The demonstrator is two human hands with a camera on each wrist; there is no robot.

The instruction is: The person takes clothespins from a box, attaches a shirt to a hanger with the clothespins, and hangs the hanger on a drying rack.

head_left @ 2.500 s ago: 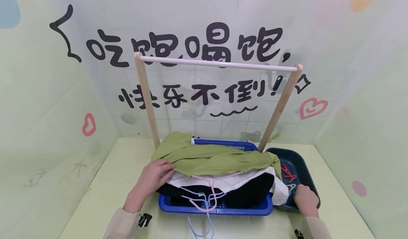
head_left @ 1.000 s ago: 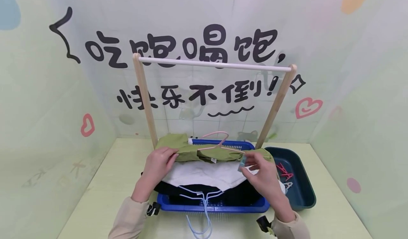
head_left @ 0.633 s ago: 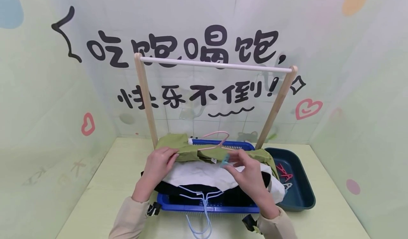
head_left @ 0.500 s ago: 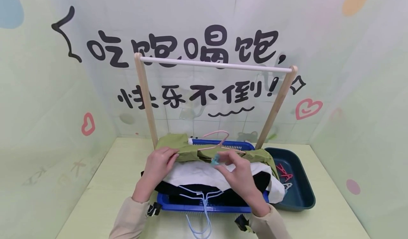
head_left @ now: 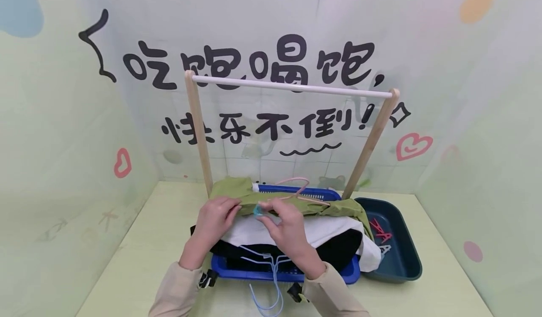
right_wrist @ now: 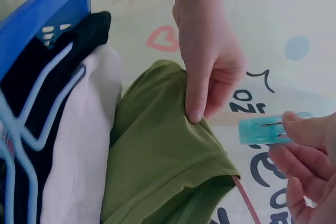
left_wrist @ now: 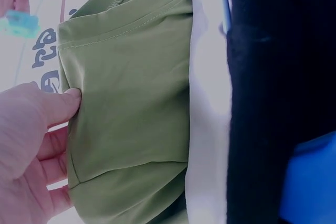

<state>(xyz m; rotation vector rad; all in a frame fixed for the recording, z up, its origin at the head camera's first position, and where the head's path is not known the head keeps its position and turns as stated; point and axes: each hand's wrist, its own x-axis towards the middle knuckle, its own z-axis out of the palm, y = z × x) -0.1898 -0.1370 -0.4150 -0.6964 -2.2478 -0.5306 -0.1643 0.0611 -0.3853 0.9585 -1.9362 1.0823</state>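
My left hand [head_left: 216, 218] pinches the shoulder edge of a green shirt [left_wrist: 131, 98] between thumb and fingers. A pink hanger [head_left: 302, 185] sits inside that shirt, its hook standing up above the collar. My right hand [head_left: 288, 227] pinches a translucent teal clothespin [right_wrist: 265, 128] between thumb and fingers. The clothespin is close to the green shirt's edge, a short way right of my left hand, and apart from it in the right wrist view. White cloth [head_left: 322, 230] and black cloth [head_left: 338, 251] with light blue hangers [head_left: 275, 270] lie nearer to me on the blue basket [head_left: 349, 274].
Behind the clothes stands a rack with wooden posts [head_left: 372, 140] and a white rail [head_left: 292, 87]. To the right, a dark green tray [head_left: 408, 256] holds red clothespins [head_left: 383, 232] and a pale one [head_left: 384, 249]. Printed curtains enclose the table [head_left: 139, 241].
The right hand came from the tray with the teal clothespin and moved left along the shirt toward the left hand. Earlier, the pink hanger's hook flipped from front to back.
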